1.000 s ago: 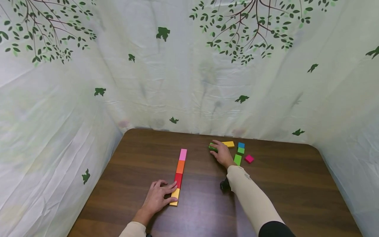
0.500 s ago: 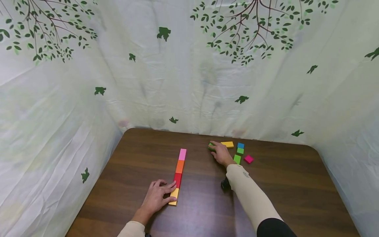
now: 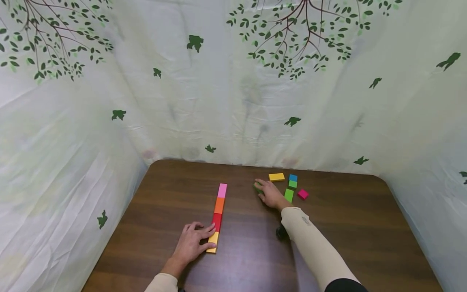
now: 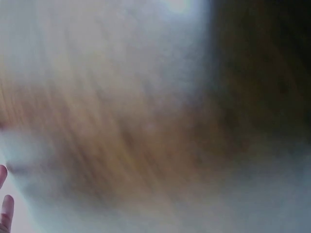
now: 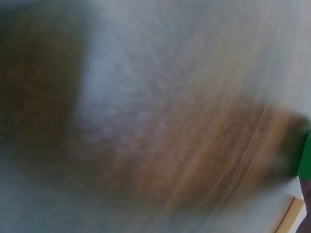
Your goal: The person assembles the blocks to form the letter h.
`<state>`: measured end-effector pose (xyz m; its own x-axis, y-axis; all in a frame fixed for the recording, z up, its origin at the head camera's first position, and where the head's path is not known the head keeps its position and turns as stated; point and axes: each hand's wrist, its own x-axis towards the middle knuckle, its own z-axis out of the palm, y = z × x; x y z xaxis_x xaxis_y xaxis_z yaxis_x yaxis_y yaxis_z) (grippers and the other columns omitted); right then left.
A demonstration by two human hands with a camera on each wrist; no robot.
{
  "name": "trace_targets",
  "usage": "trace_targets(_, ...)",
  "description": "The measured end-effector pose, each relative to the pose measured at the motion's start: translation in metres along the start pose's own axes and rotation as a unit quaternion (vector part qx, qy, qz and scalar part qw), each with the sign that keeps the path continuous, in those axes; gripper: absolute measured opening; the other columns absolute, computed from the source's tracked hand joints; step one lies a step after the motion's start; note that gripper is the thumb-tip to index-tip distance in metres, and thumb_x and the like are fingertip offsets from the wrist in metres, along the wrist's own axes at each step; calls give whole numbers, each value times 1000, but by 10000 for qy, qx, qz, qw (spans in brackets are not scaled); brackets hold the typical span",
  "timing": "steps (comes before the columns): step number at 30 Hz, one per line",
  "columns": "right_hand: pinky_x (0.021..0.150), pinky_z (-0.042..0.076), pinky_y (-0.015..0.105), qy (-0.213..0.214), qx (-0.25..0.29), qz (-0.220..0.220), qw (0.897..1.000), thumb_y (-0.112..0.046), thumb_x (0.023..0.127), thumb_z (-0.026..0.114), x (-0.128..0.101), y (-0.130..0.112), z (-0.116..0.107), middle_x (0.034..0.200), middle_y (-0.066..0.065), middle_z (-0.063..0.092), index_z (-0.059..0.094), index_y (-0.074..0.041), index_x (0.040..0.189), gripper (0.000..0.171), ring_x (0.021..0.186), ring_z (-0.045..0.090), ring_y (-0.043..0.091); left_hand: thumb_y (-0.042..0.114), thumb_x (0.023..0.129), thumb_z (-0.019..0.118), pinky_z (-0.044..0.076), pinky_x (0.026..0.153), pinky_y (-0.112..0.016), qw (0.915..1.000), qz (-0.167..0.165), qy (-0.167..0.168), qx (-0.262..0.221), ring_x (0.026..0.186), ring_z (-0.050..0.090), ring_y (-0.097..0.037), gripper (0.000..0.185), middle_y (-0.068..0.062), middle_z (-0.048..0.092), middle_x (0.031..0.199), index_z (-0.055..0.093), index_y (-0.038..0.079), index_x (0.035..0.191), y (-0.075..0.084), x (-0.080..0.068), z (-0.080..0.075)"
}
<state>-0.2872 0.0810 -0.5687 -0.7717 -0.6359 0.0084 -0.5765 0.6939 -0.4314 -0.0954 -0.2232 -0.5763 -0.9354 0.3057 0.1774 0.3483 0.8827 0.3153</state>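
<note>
Only your head view shows the whole row on the table: pink block, orange block, red block, yellow block. Your left wrist view is mostly blur, with two fingertips at its lower left edge. Your right wrist view catches a green block cropped at its right edge, which the head view leaves mostly covered by your right hand. That arm reaches diagonally forward, its fingers bent around the green block. Your left hand lies relaxed beside the row, forefinger touching the red block, thumb touching the yellow.
</note>
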Motion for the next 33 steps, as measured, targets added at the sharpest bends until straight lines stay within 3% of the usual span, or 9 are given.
trace_targets(12, 104, 33, 48, -515, 382, 313, 9975, -12, 95, 58, -29, -8, -3, 152, 17, 28, 35, 1, 146, 57, 132, 30, 40, 53, 73, 73, 36, 87, -45, 9998, 167, 137, 10, 102, 53, -25, 61, 6, 65, 124, 68, 17, 121, 2, 4, 3)
trace_targets(16, 106, 30, 51, -643, 683, 163, 9955, -9, 97, 57, -39, -10, -6, 151, 20, 27, 34, 3, 146, 56, 134, 28, 42, 52, 72, 75, 36, 89, -46, 10000, 37, -33, -14, 104, 53, -25, 60, 6, 64, 126, 67, 17, 121, 4, 4, 2)
trace_targets(21, 106, 33, 48, -449, 800, 24, 9958, -17, 94, 64, -51, -11, 0, 146, 17, 36, 41, 2, 143, 58, 133, 34, 37, 47, 72, 78, 35, 92, -47, 9992, -243, -327, -25, 107, 52, -26, 58, 7, 62, 128, 66, 19, 122, 6, 4, -3)
trace_targets(27, 103, 36, 46, -154, 951, 53, 9953, -25, 88, 72, -65, -16, 7, 137, 14, 46, 50, 0, 138, 60, 127, 43, 33, 46, 72, 78, 36, 91, -48, 9998, -121, -158, -62, 105, 53, -27, 57, 6, 63, 126, 68, 18, 120, 5, 4, -1)
trace_targets(33, 103, 36, 48, -275, 1013, -59, 9945, -23, 93, 66, -78, -24, 8, 139, 14, 43, 46, 0, 140, 56, 128, 39, 34, 48, 72, 77, 35, 91, -48, 9997, -128, -192, -67, 106, 52, -26, 59, 8, 62, 128, 67, 19, 122, 4, 6, 1)
